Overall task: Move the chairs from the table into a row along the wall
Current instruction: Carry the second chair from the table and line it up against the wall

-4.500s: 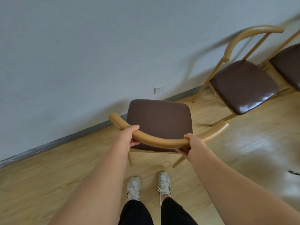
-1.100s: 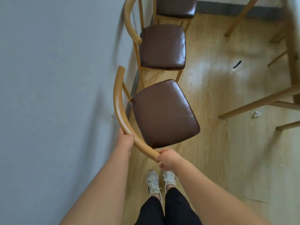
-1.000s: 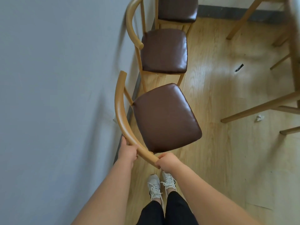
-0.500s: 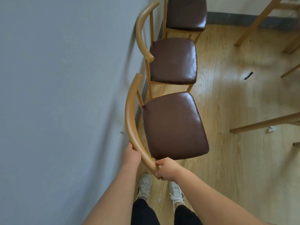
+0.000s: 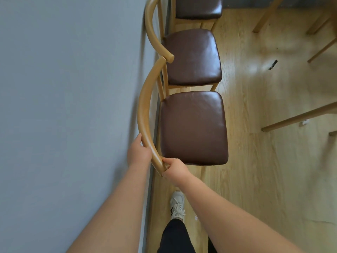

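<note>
A wooden chair with a brown padded seat (image 5: 193, 128) stands close to the grey wall (image 5: 63, 106), its curved backrest (image 5: 144, 110) toward the wall. My left hand (image 5: 138, 152) grips the backrest from the wall side. My right hand (image 5: 174, 169) grips the near end of that backrest. A second matching chair (image 5: 191, 57) stands just beyond it along the wall, and a third chair (image 5: 198, 8) shows at the top edge. The far tip of the held backrest nearly touches the second chair's backrest.
Wooden table legs (image 5: 299, 117) slant across the right side, with more legs (image 5: 264, 17) at the top right. A small black object (image 5: 273, 64) and a white scrap (image 5: 304, 122) lie on the wooden floor. My shoe (image 5: 177, 205) is below the chair.
The chair has swung round so its back faces the wall and has moved in line with the second chair. Both hands have slid toward the backrest's near end.
</note>
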A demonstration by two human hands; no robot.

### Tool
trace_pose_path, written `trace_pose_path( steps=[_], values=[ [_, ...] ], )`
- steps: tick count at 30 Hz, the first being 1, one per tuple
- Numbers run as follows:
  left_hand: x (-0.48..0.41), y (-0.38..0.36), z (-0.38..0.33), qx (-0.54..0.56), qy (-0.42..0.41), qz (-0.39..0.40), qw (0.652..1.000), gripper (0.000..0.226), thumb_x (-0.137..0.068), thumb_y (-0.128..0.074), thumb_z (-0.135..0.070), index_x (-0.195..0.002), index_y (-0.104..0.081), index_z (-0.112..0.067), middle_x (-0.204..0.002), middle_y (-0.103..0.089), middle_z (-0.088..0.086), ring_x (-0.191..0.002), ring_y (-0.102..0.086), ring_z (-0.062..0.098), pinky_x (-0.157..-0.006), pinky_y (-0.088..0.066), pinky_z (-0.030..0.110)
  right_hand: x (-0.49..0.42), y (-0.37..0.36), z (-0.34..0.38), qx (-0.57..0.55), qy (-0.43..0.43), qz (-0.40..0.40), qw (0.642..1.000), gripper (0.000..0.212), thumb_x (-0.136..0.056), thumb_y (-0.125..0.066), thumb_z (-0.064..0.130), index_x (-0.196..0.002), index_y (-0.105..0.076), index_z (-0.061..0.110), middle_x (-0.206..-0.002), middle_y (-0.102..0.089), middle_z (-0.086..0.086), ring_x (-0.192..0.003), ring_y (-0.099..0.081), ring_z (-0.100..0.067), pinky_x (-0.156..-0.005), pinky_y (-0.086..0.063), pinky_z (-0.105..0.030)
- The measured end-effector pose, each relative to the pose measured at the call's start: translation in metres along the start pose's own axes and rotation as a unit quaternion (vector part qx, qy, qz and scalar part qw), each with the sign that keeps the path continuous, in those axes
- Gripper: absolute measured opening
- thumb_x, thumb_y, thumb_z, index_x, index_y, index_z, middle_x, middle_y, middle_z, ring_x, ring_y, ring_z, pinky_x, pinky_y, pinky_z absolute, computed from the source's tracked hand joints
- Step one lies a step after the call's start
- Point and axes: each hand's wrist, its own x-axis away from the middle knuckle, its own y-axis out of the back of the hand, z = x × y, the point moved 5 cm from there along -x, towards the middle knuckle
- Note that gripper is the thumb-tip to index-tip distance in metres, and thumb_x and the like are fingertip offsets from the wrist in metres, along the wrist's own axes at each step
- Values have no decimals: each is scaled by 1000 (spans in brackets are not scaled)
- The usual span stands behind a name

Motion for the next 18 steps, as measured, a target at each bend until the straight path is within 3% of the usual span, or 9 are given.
trace_pose_path(
  steps=[2,6,10,13,18],
  values=[
    [-1,1,-2,-38,-10,19,999,64,-93,-53,-8,-151,-33,-23,-146,-50,2,-122,-56,28,-98,-50,41,0,-2,2,-2,-7,-8,1000,60,-87,-52,2,-140,-46,27,-91,-55,8,-81,-57,-12,-59,-45,-20],
    [8,0,-2,-91,-16,37,995,58,-92,-53,-10,-147,-36,-19,-135,-57,7,-113,-59,29,-85,-51,35,7,1,6,24,-14,-7,1000,56,-86,-55,2,-138,-49,22,-110,-63,-3,-99,-59,-21,-79,-50,-29],
    [21,-5,-4,-86,-10,71,994,46,-92,-52,-11,-137,-48,-15,-124,-59,10,-108,-60,30,-91,-53,40,17,18,9,33,-29,-31,999,49,-87,-53,2,-134,-54,15,-124,-62,-9,-102,-59,-23,-83,-50,-29],
    [33,-3,-13,-114,-28,72,990,53,-93,-54,-17,-145,-41,-16,-133,-54,10,-113,-59,30,-87,-52,34,29,37,10,33,-41,-59,997,49,-90,-54,4,-137,-52,15,-133,-57,-8,-116,-56,-27,-96,-49,-34],
    [59,-4,-41,-182,-102,86,974,50,-96,-50,-23,-144,-40,-18,-142,-50,6,-119,-56,28,-84,-49,34,57,74,4,-14,-42,-141,989,43,-91,-57,12,-134,-54,14,-130,-59,-7,-118,-55,-25,-92,-44,-29]
  ],
)
